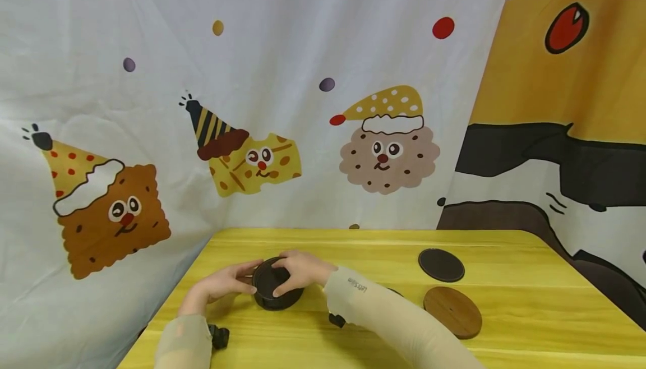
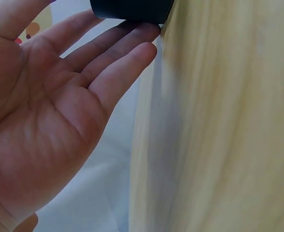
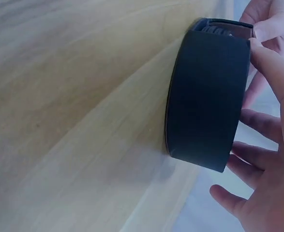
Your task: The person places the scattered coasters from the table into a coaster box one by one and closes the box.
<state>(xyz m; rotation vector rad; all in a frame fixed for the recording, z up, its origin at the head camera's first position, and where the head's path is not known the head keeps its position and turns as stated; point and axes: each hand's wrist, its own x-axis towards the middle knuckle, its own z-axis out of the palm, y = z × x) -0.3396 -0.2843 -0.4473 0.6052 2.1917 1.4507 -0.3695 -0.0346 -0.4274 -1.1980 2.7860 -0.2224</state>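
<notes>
A round black holder (image 1: 278, 301) stands on the yellow table, with a dark disc (image 1: 264, 284) at its top. In the right wrist view the holder (image 3: 207, 96) has a gap in its side wall, where stacked edges show. My left hand (image 1: 224, 282) touches the holder's left side with extended fingers. In the left wrist view its palm is bare and its fingertips meet the holder's lower edge (image 2: 132, 8). From the right, my right hand (image 1: 300, 271) reaches over the top, thumb and forefinger spread apart on the disc. Its other fingers are partly hidden in the head view.
Right of my right arm lie a black round coaster (image 1: 441, 264) and a brown wooden disc (image 1: 452, 312). Another dark edge (image 1: 395, 291) peeks out behind the right sleeve. A printed curtain (image 1: 313, 201) hangs behind the table (image 1: 363, 245).
</notes>
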